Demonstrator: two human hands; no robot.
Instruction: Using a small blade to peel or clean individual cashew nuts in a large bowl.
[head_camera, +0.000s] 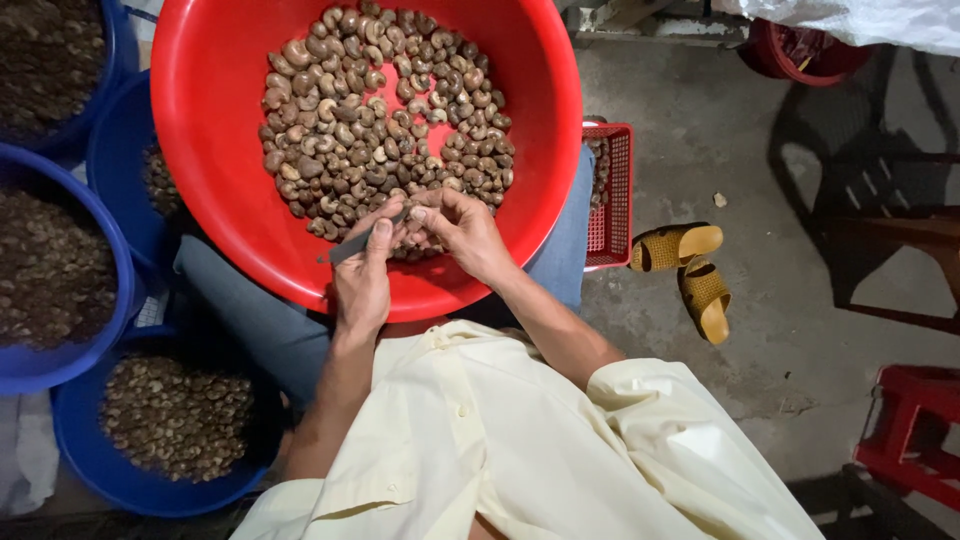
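Red basin (210, 150) of cashews (385, 110) on lap; blue tubs (100, 460) left, yellow sandals (690, 275) right

My left hand (362, 272) reaches forward, back of the hand up, thumb pressed along its top and fingers curled under. My right hand (462, 232) angles in from the right, fingertips pinched together against the left thumb, seemingly closed. Both forearms are bare and converge.
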